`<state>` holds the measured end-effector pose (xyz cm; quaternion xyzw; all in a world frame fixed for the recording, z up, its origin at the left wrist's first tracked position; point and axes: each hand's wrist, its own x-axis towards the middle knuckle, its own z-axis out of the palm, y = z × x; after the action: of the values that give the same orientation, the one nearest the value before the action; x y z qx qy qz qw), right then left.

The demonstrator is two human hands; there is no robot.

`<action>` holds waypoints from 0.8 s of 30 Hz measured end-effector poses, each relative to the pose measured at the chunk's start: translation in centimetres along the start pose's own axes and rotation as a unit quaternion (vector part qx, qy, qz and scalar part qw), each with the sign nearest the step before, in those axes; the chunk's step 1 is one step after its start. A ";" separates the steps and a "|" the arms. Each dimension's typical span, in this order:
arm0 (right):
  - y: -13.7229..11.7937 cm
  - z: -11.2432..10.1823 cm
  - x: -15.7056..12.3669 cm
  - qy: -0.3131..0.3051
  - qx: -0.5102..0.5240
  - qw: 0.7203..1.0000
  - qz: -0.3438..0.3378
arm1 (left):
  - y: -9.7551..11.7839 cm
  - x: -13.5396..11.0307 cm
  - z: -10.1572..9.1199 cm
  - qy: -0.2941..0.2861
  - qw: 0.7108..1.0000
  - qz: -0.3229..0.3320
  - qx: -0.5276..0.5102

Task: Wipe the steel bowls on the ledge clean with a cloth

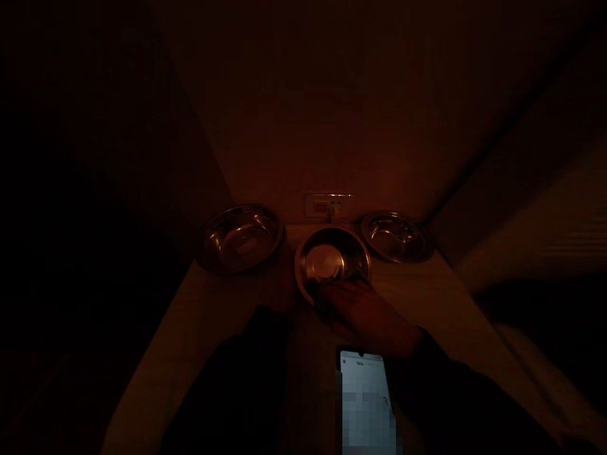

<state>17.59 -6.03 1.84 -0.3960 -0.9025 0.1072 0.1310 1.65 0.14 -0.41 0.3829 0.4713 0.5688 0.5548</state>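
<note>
The scene is very dark. Three steel bowls stand on a narrow counter [199, 328]: a left bowl [239, 238], a middle bowl [332, 259] and a right bowl [396, 237]. My right hand [365, 313] rests on the near rim of the middle bowl, its fingers curled over the edge. My left hand [279, 294] lies just left of that bowl, and its fingers are lost in the dark. Both dark sleeves reach in from below.
A lit phone [367, 398] sits low in the middle, between my forearms. A wall socket [327, 205] is on the wall behind the bowls. Walls close in on both sides of the counter.
</note>
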 end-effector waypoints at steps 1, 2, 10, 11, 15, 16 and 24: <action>0.0 0.2 0.1 0.011 0.006 1.000 0.003 | 0.0 -0.1 0.1 -0.009 1.000 0.004 -0.001; -0.1 0.4 0.2 0.022 0.013 1.000 0.006 | 0.1 -0.2 0.2 -0.023 1.000 0.002 0.007; -1.2 1.7 1.1 0.069 0.039 0.997 -0.012 | 1.6 -2.1 0.6 -0.051 0.992 -0.036 0.109; -1.2 1.6 1.1 0.065 0.043 0.997 -0.013 | 1.6 -2.1 0.6 -0.048 0.993 -0.026 0.106; -0.9 0.4 0.7 0.026 0.040 0.999 -0.015 | 1.5 -1.7 0.5 -0.027 0.995 -0.002 0.101; -0.7 0.0 0.4 0.011 0.034 0.999 -0.012 | 1.5 -1.6 0.5 -0.023 0.995 -0.005 0.100; -0.6 -0.1 0.1 0.003 0.023 1.000 -0.002 | 2.6 -2.0 1.0 0.009 0.993 -0.044 0.111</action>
<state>17.12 -6.32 2.12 -0.3912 -0.9003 0.1265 0.1430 2.12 -1.61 2.53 0.4159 0.5523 0.4915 0.5295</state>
